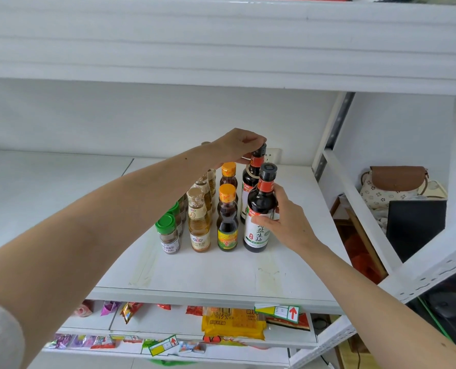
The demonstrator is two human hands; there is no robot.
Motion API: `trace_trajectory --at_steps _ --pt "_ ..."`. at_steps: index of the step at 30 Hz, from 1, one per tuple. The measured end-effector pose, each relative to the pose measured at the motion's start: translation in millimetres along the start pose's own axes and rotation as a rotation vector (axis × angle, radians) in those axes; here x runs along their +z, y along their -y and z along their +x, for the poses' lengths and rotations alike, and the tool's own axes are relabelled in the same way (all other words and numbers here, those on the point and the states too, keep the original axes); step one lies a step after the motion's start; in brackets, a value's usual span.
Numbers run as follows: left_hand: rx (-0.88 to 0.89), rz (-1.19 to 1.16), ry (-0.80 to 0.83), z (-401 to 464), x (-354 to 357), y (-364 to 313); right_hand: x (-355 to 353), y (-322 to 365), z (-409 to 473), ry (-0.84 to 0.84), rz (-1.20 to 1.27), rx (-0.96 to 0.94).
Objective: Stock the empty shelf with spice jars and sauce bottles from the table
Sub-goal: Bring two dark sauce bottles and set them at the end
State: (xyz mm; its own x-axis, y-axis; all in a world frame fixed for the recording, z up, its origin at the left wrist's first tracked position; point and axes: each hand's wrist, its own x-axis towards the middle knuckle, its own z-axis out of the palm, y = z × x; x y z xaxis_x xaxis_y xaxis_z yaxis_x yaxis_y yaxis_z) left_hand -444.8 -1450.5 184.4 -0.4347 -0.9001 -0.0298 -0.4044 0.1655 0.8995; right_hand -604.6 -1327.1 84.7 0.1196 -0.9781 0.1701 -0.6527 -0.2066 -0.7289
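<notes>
On the white shelf [221, 272] stand rows of bottles. My right hand [285, 222] grips the front dark soy sauce bottle [260, 209] at its label; the bottle stands upright on the shelf. My left hand [237, 146] is closed on the black cap of the rear dark soy sauce bottle [249, 182] behind it. To their left stand two orange-capped sauce bottles [227, 219], a row of pale vinegar bottles [199, 222], and green-lidded spice jars [168, 235] at the far left.
A shelf board [221, 49] hangs close overhead. Lower shelves hold snack packets [233, 323] and price tags [281, 312]. Right of the white upright post [354, 209] lie a brown-flapped bag [397, 182] and a dark panel [413, 227]. The shelf's left part is bare.
</notes>
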Motion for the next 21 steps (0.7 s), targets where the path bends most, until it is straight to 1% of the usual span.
trace_trajectory --at_steps 6,10,15,18,21 --pt "-0.009 0.021 -0.039 -3 1 -1 -2 3 -1 0.008 -0.01 -0.009" --pt "-0.012 0.076 -0.055 -6 2 -2 -3 4 -2 0.025 0.006 -0.003" --pt "-0.015 0.106 -0.085 -14 2 -4 -8 3 -3 -0.025 0.033 0.071" --pt "-0.006 0.121 -0.161 -18 1 -6 -10 -3 -6 -0.101 -0.021 0.089" --pt "0.047 0.126 -0.314 -25 0 -5 -9 -7 -14 -0.191 -0.048 0.044"
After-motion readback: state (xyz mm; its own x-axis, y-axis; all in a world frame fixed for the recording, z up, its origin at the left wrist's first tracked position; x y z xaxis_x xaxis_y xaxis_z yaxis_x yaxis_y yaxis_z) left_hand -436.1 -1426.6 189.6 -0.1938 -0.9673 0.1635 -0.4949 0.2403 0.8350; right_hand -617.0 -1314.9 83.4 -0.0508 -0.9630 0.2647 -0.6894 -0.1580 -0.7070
